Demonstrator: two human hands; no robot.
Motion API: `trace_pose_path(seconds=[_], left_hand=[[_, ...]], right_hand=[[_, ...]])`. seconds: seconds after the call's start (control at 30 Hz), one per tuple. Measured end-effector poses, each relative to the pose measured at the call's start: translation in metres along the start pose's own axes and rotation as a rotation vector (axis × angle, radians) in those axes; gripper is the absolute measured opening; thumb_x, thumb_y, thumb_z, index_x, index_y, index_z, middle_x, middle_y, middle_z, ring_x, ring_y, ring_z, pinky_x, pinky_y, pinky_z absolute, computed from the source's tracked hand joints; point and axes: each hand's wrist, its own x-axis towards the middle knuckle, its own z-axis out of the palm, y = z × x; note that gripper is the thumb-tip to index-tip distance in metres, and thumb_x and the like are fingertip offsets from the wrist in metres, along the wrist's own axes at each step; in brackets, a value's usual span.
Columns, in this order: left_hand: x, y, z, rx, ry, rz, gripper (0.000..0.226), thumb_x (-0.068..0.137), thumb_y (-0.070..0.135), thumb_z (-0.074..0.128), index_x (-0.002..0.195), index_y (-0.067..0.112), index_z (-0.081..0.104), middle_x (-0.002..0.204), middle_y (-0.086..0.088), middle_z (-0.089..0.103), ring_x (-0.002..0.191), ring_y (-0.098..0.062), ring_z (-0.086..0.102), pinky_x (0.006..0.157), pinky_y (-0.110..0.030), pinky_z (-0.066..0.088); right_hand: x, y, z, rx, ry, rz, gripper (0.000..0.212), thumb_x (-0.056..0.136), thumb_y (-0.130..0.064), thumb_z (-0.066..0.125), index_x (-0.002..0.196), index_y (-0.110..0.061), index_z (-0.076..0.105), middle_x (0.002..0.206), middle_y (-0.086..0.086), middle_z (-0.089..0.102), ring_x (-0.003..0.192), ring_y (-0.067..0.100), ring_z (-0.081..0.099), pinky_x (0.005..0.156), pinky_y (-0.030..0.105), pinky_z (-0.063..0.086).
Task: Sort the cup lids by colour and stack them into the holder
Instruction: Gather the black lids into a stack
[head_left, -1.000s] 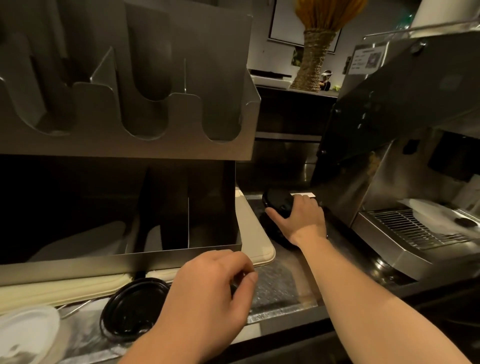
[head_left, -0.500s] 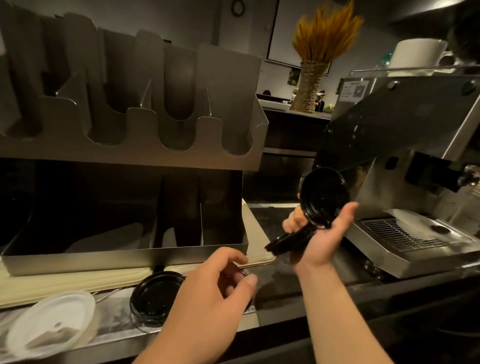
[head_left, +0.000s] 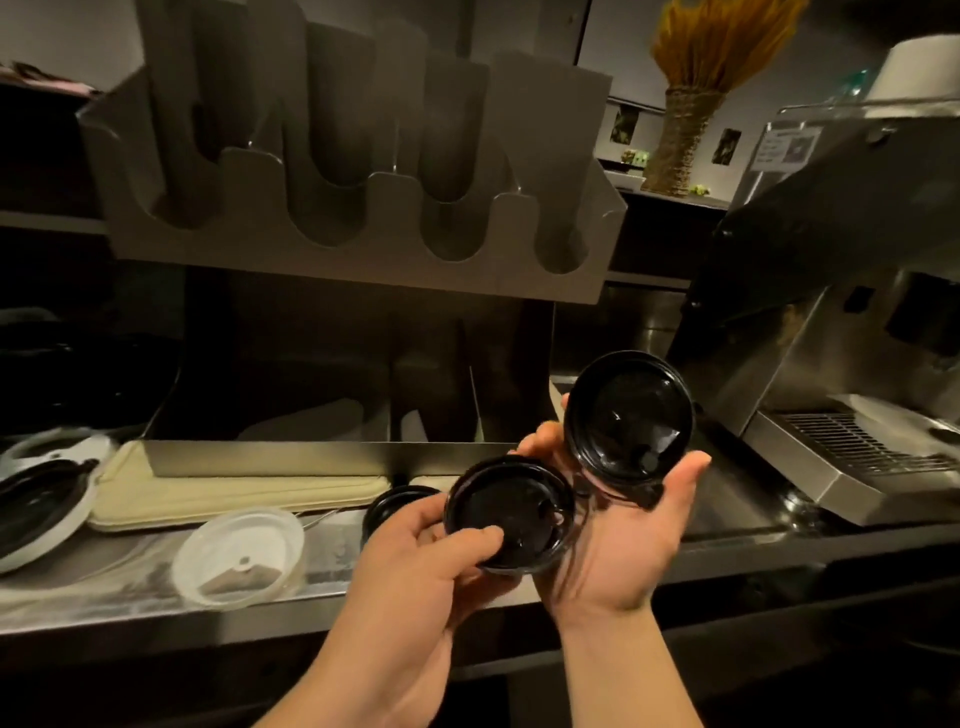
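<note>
Left grip (head_left: 415, 571) pinches lower black lid (head_left: 511, 512); right grip (head_left: 613, 551) clasps upper black lid (head_left: 628, 415), below holder (head_left: 363, 244).

Espresso machine (head_left: 831, 332) at right; woven vase (head_left: 678, 137) of dried grass behind.

Both bare forearms reach in from the bottom edge, with the hands close together. The left hand (head_left: 410, 566) has its thumb pressed on top of a black lid (head_left: 509, 514) and its fingers curled beneath. The right hand (head_left: 613, 545) lies palm-up, its thumb and fingers cradling a second black lid (head_left: 628, 415), which is tilted.
</note>
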Motion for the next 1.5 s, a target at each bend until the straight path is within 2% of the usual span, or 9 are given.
trace_pose_path(seconds=[0.23, 0.43, 0.67, 0.8, 0.93, 1.07, 1.2, 1.3, 1.5], left_hand=[[-0.007, 0.018, -0.03, 0.192, 0.086, 0.295, 0.023, 0.09, 0.002, 0.066, 0.097, 0.023, 0.072, 0.083, 0.006, 0.077, 0.077, -0.006, 0.072, 0.061, -0.02, 0.056], [-0.002, 0.026, -0.048, 0.145, 0.14, 0.314, 0.018, 0.093, 0.007, 0.064, 0.098, 0.022, 0.072, 0.086, 0.005, 0.077, 0.083, -0.01, 0.072, 0.083, -0.034, 0.055], [0.01, 0.033, -0.065, 0.005, 0.22, 0.297, 0.017, 0.099, 0.008, 0.057, 0.107, 0.021, 0.065, 0.099, -0.001, 0.074, 0.095, -0.019, 0.07, 0.073, -0.03, 0.05], [0.014, 0.032, -0.067, -0.021, 0.233, 0.315, 0.019, 0.103, 0.006, 0.049, 0.113, 0.019, 0.058, 0.108, -0.005, 0.068, 0.076, -0.023, 0.076, 0.06, -0.035, 0.06], [0.016, 0.029, -0.069, -0.038, 0.22, 0.328, 0.027, 0.102, 0.004, 0.049, 0.118, 0.025, 0.057, 0.115, -0.003, 0.065, 0.088, -0.026, 0.075, 0.059, -0.032, 0.061], [0.017, 0.027, -0.068, -0.07, 0.149, 0.287, 0.031, 0.103, 0.008, 0.047, 0.119, 0.03, 0.062, 0.12, -0.004, 0.067, 0.101, -0.031, 0.071, 0.061, -0.031, 0.06], [0.012, 0.026, -0.059, -0.121, 0.013, 0.213, 0.025, 0.104, 0.024, 0.047, 0.115, 0.027, 0.069, 0.116, -0.005, 0.072, 0.1, -0.028, 0.073, 0.069, -0.039, 0.062], [0.009, 0.023, -0.056, -0.097, -0.049, 0.258, 0.032, 0.106, 0.031, 0.042, 0.105, 0.03, 0.074, 0.109, 0.0, 0.075, 0.099, -0.017, 0.073, 0.074, -0.038, 0.062], [0.006, 0.023, -0.055, 0.02, -0.108, 0.304, 0.033, 0.106, 0.036, 0.037, 0.113, 0.035, 0.069, 0.105, 0.007, 0.075, 0.095, -0.008, 0.072, 0.068, -0.027, 0.058]], right_hand=[[-0.002, 0.001, 0.003, 0.006, 0.181, 0.165, 0.09, 0.085, -0.077, 0.04, 0.122, 0.001, 0.069, 0.11, 0.017, 0.067, 0.091, 0.025, 0.064, 0.092, 0.042, 0.044], [-0.007, 0.003, 0.011, -0.051, 0.192, 0.343, 0.085, 0.09, -0.078, 0.029, 0.128, -0.013, 0.069, 0.129, 0.022, 0.066, 0.117, 0.035, 0.066, 0.092, 0.045, 0.058], [-0.008, 0.0, 0.021, -0.059, 0.14, 0.418, 0.083, 0.078, -0.074, 0.057, 0.14, -0.018, 0.055, 0.128, 0.024, 0.066, 0.114, 0.046, 0.065, 0.086, 0.046, 0.058], [-0.008, -0.005, 0.021, -0.158, 0.091, 0.431, 0.071, 0.077, -0.037, 0.076, 0.138, -0.012, 0.053, 0.125, 0.027, 0.067, 0.111, 0.051, 0.065, 0.094, 0.057, 0.053], [-0.009, -0.011, 0.021, -0.339, 0.115, 0.389, 0.039, 0.093, -0.025, 0.055, 0.13, -0.016, 0.058, 0.12, 0.019, 0.071, 0.104, 0.038, 0.072, 0.07, 0.045, 0.062], [-0.009, -0.012, 0.024, -0.688, 0.148, 0.371, 0.026, 0.102, -0.033, 0.049, 0.103, -0.031, 0.074, 0.1, 0.004, 0.077, 0.074, 0.016, 0.073, 0.047, 0.025, 0.046], [-0.009, -0.004, 0.033, -0.862, 0.018, 0.385, 0.029, 0.105, -0.033, 0.044, 0.107, -0.024, 0.071, 0.098, 0.002, 0.077, 0.085, 0.016, 0.073, 0.064, 0.031, 0.056], [-0.01, -0.006, 0.031, -0.882, -0.042, 0.327, 0.025, 0.106, -0.019, 0.047, 0.106, -0.022, 0.072, 0.1, 0.006, 0.075, 0.075, 0.021, 0.057, 0.054, 0.026, 0.045], [-0.008, -0.01, 0.033, -1.202, -0.041, -0.017, 0.022, 0.087, -0.011, 0.075, 0.098, -0.029, 0.07, 0.083, -0.01, 0.075, 0.07, 0.005, 0.069, 0.06, 0.018, 0.052]])
